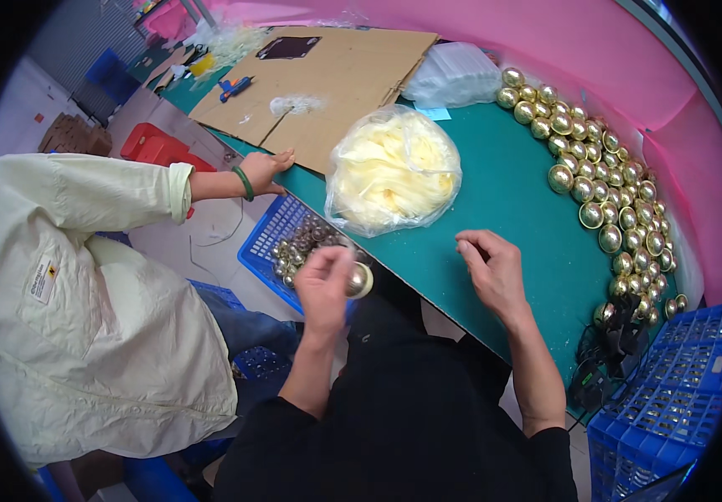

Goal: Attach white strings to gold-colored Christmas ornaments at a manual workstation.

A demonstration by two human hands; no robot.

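Observation:
My left hand (325,283) is closed, slightly smeared by motion, above the near side of a blue crate. At its right side it holds a round gold cup (359,281) with a pale rim. My right hand (495,269) hovers over the green table (503,180) with fingers curled and thumb against them; whatever it holds, if anything, is too small to make out. Between and beyond both hands, a clear plastic bag (394,171) of pale yellow, fluffy strands lies on the table. The blue crate (267,243), left of my left hand, contains several dark, shiny round pieces.
Many gold cups (595,180) line the table's right side. Black cables (595,376) and blue crates (670,376) are at lower right. Cardboard (336,71) with a glue gun (235,89) covers the far left. A co-worker's hand (265,171) rests at the table edge.

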